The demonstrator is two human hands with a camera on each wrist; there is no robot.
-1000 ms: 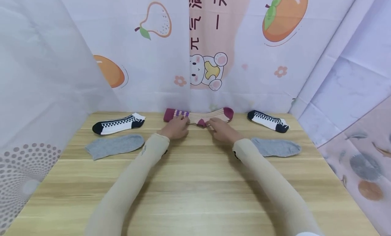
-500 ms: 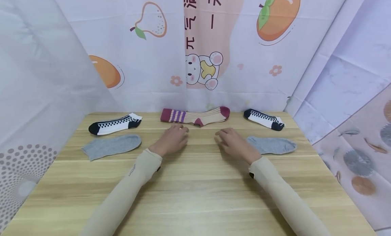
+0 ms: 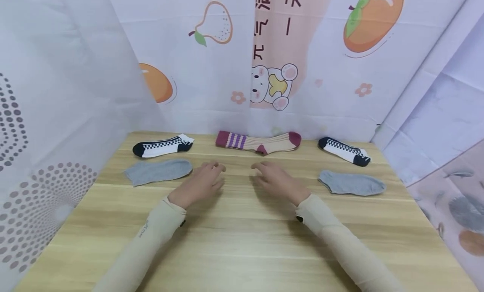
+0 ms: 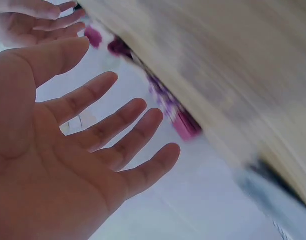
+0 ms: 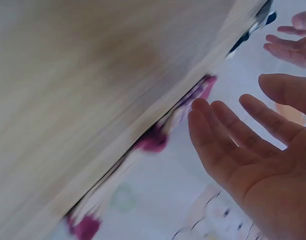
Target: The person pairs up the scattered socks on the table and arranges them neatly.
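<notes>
A cream sock with maroon ends and purple stripes (image 3: 277, 143) lies flat at the middle of the table's back edge. In front of its left part my left hand (image 3: 198, 183) hovers palm down, fingers relaxed and holding nothing. My right hand (image 3: 279, 180), also empty with loosely bent fingers, is nearer the sock's heel side, not touching it. In the left wrist view the left hand (image 4: 78, 135) shows a bare palm with spread fingers; in the right wrist view the right hand (image 5: 257, 150) is likewise empty, the striped sock (image 5: 153, 140) blurred beyond.
At the left lie a black-and-white checked sock (image 3: 162, 147) and a grey sock (image 3: 159, 172). At the right are another checked sock (image 3: 345, 151) and another grey sock (image 3: 351, 183). A printed curtain (image 3: 211, 82) stands behind the wooden table (image 3: 234, 245).
Both hands have come off the striped sock and drawn back toward the front of the table. The sock lies flat with its stripes uncovered. The head view has shifted slightly.
</notes>
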